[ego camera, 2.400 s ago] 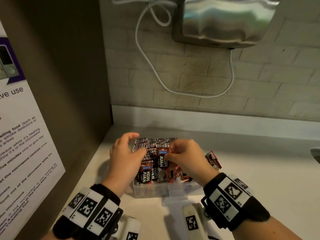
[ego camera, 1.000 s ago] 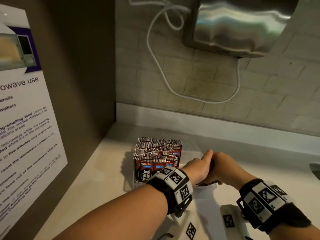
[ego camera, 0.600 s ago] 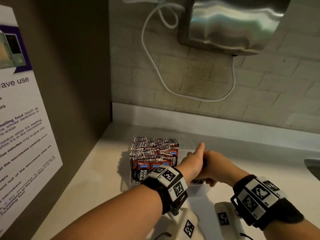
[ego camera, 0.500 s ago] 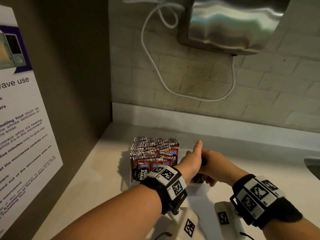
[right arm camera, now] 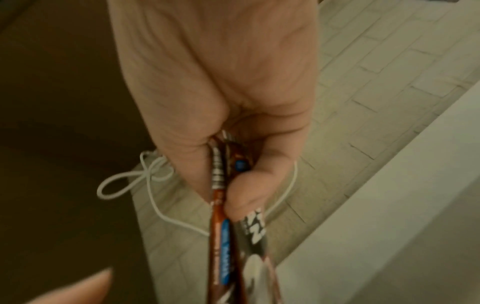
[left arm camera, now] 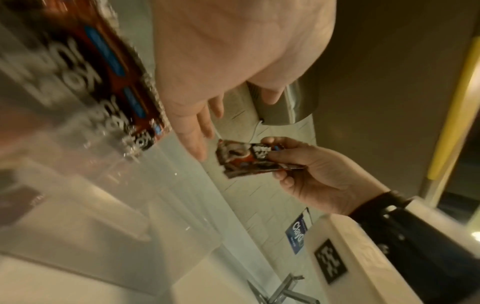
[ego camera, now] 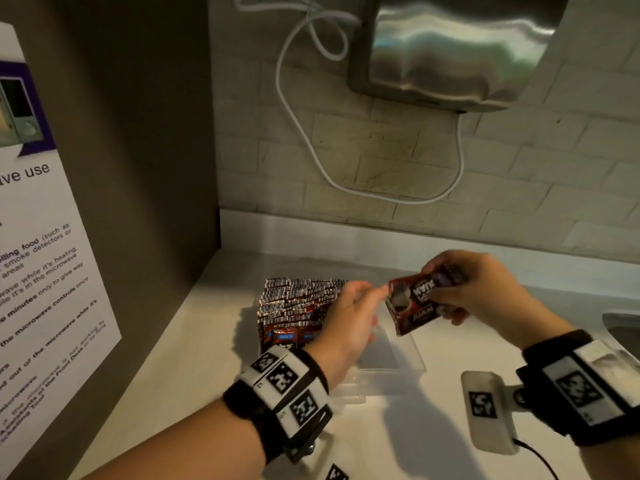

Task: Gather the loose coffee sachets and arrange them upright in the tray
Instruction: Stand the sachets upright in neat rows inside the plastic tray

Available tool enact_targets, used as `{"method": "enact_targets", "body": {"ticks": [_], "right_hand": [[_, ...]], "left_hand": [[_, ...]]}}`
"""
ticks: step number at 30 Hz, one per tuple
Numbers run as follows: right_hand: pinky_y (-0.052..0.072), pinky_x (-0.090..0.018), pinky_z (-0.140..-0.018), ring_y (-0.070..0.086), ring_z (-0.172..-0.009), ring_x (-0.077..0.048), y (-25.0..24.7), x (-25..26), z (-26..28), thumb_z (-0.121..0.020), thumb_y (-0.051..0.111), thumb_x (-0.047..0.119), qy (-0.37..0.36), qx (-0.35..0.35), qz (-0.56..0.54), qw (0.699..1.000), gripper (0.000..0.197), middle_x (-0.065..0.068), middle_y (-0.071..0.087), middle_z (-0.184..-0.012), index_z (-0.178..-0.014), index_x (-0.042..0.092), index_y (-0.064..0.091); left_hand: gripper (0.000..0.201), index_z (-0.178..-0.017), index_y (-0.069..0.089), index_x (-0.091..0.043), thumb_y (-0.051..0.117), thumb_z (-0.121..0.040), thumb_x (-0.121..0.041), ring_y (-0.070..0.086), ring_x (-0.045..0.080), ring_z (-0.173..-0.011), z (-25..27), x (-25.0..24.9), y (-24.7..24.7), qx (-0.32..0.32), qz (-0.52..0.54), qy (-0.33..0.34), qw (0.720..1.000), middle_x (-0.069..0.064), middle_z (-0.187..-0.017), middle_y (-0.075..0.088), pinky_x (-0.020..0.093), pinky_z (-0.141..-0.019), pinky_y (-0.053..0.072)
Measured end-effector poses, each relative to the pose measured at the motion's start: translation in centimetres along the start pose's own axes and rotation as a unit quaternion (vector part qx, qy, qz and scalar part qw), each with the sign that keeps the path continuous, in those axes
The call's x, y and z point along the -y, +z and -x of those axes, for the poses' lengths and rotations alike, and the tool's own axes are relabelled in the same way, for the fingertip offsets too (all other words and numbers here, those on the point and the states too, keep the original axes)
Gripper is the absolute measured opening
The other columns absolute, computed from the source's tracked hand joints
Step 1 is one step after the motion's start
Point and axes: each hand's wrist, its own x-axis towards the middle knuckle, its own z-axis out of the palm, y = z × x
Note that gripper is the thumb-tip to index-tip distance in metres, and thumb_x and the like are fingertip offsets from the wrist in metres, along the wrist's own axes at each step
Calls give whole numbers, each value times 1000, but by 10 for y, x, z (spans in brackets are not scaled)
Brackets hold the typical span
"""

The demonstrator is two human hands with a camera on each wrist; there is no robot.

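A clear plastic tray (ego camera: 398, 358) sits on the white counter. A dense block of red-brown coffee sachets (ego camera: 298, 306) stands upright in its left part; the right part shows bare bottom. My right hand (ego camera: 481, 289) is raised above the tray's right side and pinches a small bunch of sachets (ego camera: 415, 303) between thumb and fingers. The right wrist view shows at least two sachets (right arm camera: 223, 205) edge-on in that pinch. My left hand (ego camera: 349, 317) hovers over the tray with fingers (left arm camera: 197, 142) straight, their tips by the bunch's (left arm camera: 249, 158) corner. I cannot tell whether they touch.
A steel appliance (ego camera: 450, 50) hangs on the brick wall with a looping white cable (ego camera: 304, 133) under it. A dark side panel with a microwave notice (ego camera: 41, 271) closes off the left. A sink edge (ego camera: 623, 323) shows at the far right.
Both hands were pressed together low at the tray's right end. Now my right hand has risen with a bunch of sachets, and my left hand has opened and parted from it.
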Motion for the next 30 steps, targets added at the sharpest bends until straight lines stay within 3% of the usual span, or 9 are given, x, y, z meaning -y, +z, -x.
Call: {"method": "enact_targets", "body": {"ticks": [3, 6, 9, 12, 15, 20, 22, 25, 30], "right_hand": [[48, -26, -38, 56, -53, -22, -12, 14, 8, -74, 69, -15, -52, 39, -94, 993, 30, -11, 67, -74, -87, 12, 66], [47, -26, -40, 58, -56, -22, -11, 26, 17, -74, 70, -14, -116, 193, -85, 971, 29, -14, 69, -76, -90, 10, 68], [53, -29, -49, 66, -66, -19, 7, 37, 23, -77, 72, -8, -151, 357, -38, 921, 30, -6, 71, -83, -92, 17, 68], [56, -33, -64, 64, -76, -19, 30, 43, 22, -77, 72, -7, -174, 417, -46, 891, 32, -4, 68, -90, -96, 18, 65], [52, -41, -65, 58, -75, -22, 45, 43, 19, -78, 71, -4, -183, 403, -62, 894, 35, -7, 65, -91, -102, 20, 63], [53, -30, -69, 54, -78, -16, 62, 33, 15, -75, 78, 3, -160, 193, -80, 965, 63, 3, 53, -106, -122, 31, 48], [52, -31, -66, 54, -73, -14, 63, 32, 16, -71, 82, 24, -120, 117, -69, 983, 60, 5, 56, -102, -121, 30, 48], [43, -24, -59, 50, -61, -7, 62, 29, 12, -62, 78, 42, -97, 110, -116, 982, 50, -5, 64, -90, -104, 20, 61], [31, -16, -37, 40, -37, -8, 55, 21, 1, -80, 73, 3, -52, 148, -171, 973, 17, -15, 57, -61, -86, -8, 61]], "left_hand": [[16, -107, 51, -19, 50, -97, -32, 57, 18, -89, 17, -5, -16, -29, 63, 14, 998, 6, -107, 54, 30, -71, 50], [25, -107, 50, -25, 60, -89, -40, 62, 20, -89, 31, 0, -30, -26, 92, 15, 995, 6, -104, 61, 36, -76, 51], [46, -109, 56, -31, 68, -66, -40, 66, 13, -84, 41, 4, -42, 86, 27, -12, 996, -1, -96, 70, 29, -72, 50], [37, -106, 68, -20, 71, -69, -22, 69, 20, -88, 47, 4, -50, 272, 75, -104, 954, 7, -99, 72, 33, -79, 56], [27, -105, 63, -5, 61, -79, -11, 70, 30, -82, 49, 4, -54, 322, 151, -156, 922, 18, -95, 71, 43, -76, 57], [11, -98, 59, -8, 57, -89, -14, 65, 22, -60, 42, 2, -49, 170, 162, -132, 963, 10, -75, 66, 31, -46, 53], [8, -95, 61, -10, 55, -93, -14, 66, 20, -58, 39, 0, -45, 110, 145, -106, 978, 7, -73, 67, 26, -42, 48], [5, -91, 66, -14, 66, -86, -11, 67, 19, -58, 35, -3, -38, 61, 110, -71, 990, 6, -73, 70, 25, -43, 47], [17, -93, 68, -10, 74, -78, -7, 64, 18, -54, 29, -3, -26, -6, 113, -54, 992, 6, -68, 68, 25, -43, 47]]}}
